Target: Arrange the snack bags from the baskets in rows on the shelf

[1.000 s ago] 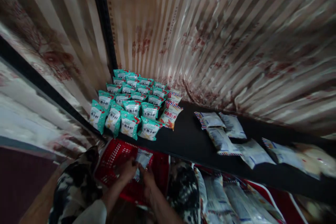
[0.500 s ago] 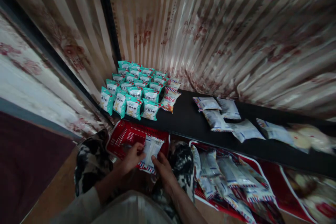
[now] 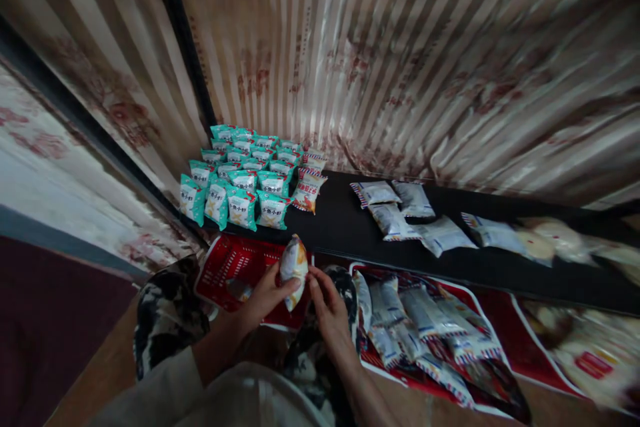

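White-and-orange pillow-shaped plastic pouch (image 3: 294,268) held above red plastic basket (image 3: 263,252). Left hand (image 3: 266,293) pinches it; right hand (image 3: 327,307) half-curled alongside, contact unclear. One-sided pinch could let it twist, drop.

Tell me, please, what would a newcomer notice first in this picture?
Probably the teal snack bags, standing in close rows at the left end of the black shelf. Next, the white-and-orange bag in the left hand, with the right hand close beside it, in front of the shelf.
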`<state>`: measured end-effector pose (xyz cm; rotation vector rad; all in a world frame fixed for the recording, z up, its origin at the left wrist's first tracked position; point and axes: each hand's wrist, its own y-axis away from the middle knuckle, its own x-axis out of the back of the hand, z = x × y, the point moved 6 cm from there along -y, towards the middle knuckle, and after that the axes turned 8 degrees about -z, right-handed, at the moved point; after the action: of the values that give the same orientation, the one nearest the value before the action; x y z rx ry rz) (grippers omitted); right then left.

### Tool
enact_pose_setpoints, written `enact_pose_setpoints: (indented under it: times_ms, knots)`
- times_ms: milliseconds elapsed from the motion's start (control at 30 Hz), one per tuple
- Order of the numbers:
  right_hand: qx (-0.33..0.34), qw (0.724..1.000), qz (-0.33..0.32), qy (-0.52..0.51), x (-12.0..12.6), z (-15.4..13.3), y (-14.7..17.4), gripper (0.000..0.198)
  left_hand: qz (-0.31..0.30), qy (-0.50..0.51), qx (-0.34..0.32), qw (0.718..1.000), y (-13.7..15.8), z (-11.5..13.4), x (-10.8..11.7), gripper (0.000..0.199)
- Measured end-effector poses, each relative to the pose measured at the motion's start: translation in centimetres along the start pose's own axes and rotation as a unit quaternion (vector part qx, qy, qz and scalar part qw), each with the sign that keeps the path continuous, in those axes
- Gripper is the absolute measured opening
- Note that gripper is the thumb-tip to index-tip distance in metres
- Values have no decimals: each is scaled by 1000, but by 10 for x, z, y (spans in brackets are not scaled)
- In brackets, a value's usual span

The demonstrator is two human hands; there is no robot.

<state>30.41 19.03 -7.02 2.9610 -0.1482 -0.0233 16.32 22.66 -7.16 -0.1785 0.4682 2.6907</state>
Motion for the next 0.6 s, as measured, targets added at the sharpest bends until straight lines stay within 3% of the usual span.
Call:
enact_pose_setpoints:
  times_ms: [200, 333, 467, 600]
  knots:
    - [25, 999, 9, 18, 12, 0, -9, 43, 14, 153, 29, 988, -7, 2, -12, 68]
    - [97, 982, 59, 149, 29, -13, -10, 39, -13, 188, 70, 980, -11, 4, -17, 62]
    - [224, 919, 56, 321, 38, -40, -6, 34, -84, 134, 121, 980, -15, 5, -21, 56]
    - [317, 826, -44, 463, 32, -58, -2, 45, -184, -47, 159, 969, -18, 3, -22, 48]
